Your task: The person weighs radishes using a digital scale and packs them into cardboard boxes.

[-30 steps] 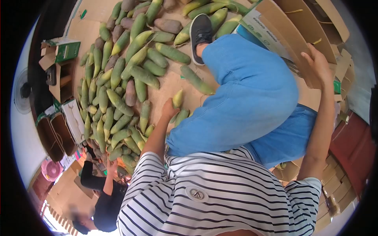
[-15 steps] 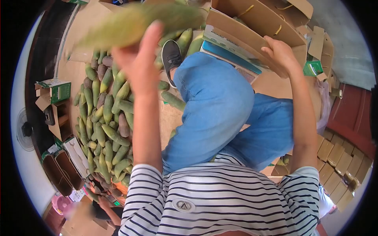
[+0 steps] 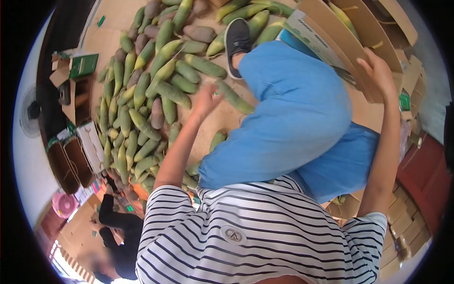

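My left hand [image 3: 206, 101] is over the floor at the right edge of a heap of green radishes [image 3: 163, 57]. Its fingers are partly curled, thumb apart, and no radish is in it. Closest to it is a long green radish [image 3: 235, 98] lying between the hand and my knee. With my right hand [image 3: 379, 73] I grip the near top edge of an open cardboard carton [image 3: 366, 45], thumb on the outer side. Inside that carton lies a yellow-green radish [image 3: 344, 20], beside a rope handle.
Dark reddish radishes [image 3: 198, 33] are mixed into the heap. My shoe [image 3: 236, 41] rests beside several radishes. Open cartons [image 3: 71, 163] stand at the left, and stacked cardboard boxes [image 3: 406, 217] at the lower right. A person in black [image 3: 120, 222] is at the lower left.
The radish my left hand held up is gone from it, and the hand is lower. A radish now shows in the carton. My right hand still grips the carton edge; the view has shifted.
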The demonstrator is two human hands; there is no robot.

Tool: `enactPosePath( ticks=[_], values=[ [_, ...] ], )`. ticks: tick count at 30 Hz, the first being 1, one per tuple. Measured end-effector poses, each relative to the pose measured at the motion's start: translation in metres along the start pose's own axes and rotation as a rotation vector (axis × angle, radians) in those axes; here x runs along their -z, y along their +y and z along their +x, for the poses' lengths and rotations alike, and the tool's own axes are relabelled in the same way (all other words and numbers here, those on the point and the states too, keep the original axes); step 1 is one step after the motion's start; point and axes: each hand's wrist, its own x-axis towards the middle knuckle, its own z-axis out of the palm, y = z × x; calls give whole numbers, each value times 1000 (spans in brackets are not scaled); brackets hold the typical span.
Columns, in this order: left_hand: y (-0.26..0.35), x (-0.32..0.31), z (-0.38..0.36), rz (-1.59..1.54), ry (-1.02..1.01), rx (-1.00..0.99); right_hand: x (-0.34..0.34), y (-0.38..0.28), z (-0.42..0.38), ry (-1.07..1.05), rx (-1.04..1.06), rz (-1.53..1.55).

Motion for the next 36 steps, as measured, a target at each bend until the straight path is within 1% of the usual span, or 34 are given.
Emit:
enactPosePath(
  ticks=[2,4,5,8,9,12,15,18,21,25,30,33,35,36],
  values=[
    [-42,-21,-47,239,-200,80,-1,-1,0,7,6,-14],
    [-48,-38,-81,269,-240,82,1,-5,-3,37,-4,-12],
    [-49,-48,-90,282,-265,81,1,-6,-2,21,-19,24],
    [-54,-75,-103,298,-361,-80,5,-12,-1,-33,-71,86],
    [-63,-90,-108,320,-416,-39,7,-15,-1,-48,-87,86],
    [-81,-111,-116,519,-594,-46,6,-14,1,-49,-85,125],
    [-86,-109,-119,501,-586,-88,4,-8,2,-50,-82,203],
    [-90,-132,-120,588,-578,108,6,-13,2,-64,-73,214],
    [-51,-106,-122,695,-514,315,7,-11,1,-48,-99,144],
    [-57,-102,-134,630,-551,376,6,-10,3,-48,-78,97],
    [-73,-133,-131,582,-604,416,7,-15,0,-52,-99,146],
    [-79,-141,-127,634,-589,417,3,-9,1,-35,-96,135],
    [-78,-139,-121,595,-612,496,3,-6,2,-35,-107,145],
    [-77,-139,-120,572,-626,537,7,-15,0,-48,-117,163]
  ],
)
